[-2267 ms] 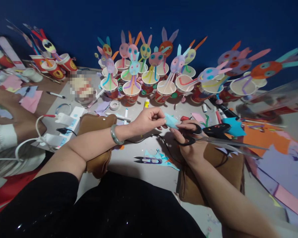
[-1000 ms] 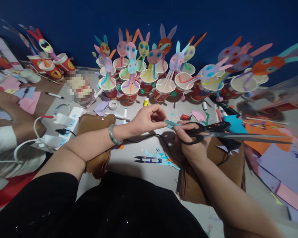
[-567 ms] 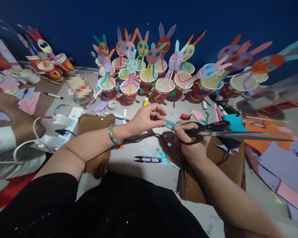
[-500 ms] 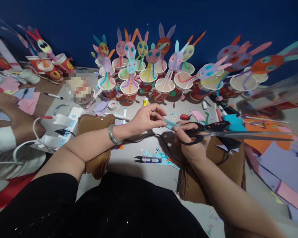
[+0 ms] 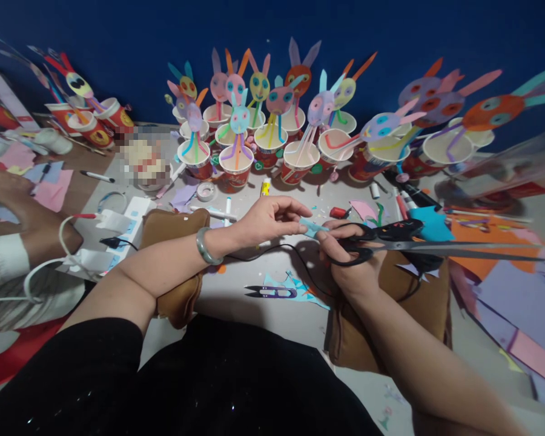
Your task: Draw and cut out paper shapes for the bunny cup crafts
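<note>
Above the table, my left hand [image 5: 272, 219] has its thumb and a finger at the left end of a small light-blue paper piece [image 5: 314, 228], seemingly pinching it. The index finger is lifted a little away. My right hand [image 5: 349, 254] pinches the right end of that paper between thumb and fingertips. The same hand also has the black handles of long scissors [image 5: 399, 237] hooked in it, with the blades pointing right, away from the paper. Below the hands lie purple thread snips [image 5: 271, 292] on light-blue paper scraps [image 5: 306, 289].
Paper cups [image 5: 301, 160] with bunny-faced paper figures line the back. A power strip [image 5: 134, 221] and another person's arm [image 5: 31, 224] are at the left. Brown cushions [image 5: 175, 233] flank the work spot, and a black cable [image 5: 295, 248] crosses it. Coloured paper [image 5: 522, 284] covers the right.
The left index finger has straightened slightly to the right, over the paper piece. The right hand with the scissors has barely moved.
</note>
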Demonstrator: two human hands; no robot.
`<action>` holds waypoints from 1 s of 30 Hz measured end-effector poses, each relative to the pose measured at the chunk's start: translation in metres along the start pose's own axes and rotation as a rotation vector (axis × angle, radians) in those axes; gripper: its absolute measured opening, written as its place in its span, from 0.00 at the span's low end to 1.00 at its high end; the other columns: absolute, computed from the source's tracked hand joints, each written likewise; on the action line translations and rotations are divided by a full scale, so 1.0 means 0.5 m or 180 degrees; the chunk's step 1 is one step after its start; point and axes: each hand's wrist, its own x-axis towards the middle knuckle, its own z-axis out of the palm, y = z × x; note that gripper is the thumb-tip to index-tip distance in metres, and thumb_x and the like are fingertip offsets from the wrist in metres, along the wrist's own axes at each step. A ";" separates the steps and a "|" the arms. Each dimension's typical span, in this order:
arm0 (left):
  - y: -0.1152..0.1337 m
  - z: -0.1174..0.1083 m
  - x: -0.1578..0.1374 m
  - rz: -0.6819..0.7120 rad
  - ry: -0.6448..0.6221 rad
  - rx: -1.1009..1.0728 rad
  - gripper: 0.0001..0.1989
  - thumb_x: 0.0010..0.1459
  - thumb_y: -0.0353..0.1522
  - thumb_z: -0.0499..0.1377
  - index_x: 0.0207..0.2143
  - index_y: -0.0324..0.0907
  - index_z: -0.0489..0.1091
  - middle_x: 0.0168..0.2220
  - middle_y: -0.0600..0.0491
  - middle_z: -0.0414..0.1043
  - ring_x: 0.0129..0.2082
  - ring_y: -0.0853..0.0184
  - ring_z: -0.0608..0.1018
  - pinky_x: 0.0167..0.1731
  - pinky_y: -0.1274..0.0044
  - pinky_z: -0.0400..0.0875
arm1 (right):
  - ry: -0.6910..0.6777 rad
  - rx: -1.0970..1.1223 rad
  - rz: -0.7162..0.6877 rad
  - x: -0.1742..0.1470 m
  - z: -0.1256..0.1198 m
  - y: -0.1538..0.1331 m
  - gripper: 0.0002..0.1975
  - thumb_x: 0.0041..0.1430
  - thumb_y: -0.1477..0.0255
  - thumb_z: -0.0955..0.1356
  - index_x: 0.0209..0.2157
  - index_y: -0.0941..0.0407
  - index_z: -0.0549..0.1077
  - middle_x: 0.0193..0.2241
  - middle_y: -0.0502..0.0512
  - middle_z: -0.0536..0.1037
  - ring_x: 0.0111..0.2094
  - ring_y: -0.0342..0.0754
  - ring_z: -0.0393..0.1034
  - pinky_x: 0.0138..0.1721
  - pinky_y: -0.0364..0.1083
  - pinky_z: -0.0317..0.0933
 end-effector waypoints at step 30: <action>-0.001 -0.006 0.001 -0.0199 0.0084 -0.0234 0.21 0.45 0.42 0.74 0.28 0.36 0.70 0.24 0.55 0.73 0.26 0.75 0.74 0.29 0.80 0.68 | -0.0139 0.0374 0.0438 0.006 -0.004 0.011 0.12 0.50 0.61 0.78 0.33 0.52 0.78 0.25 0.47 0.77 0.16 0.41 0.65 0.19 0.46 0.63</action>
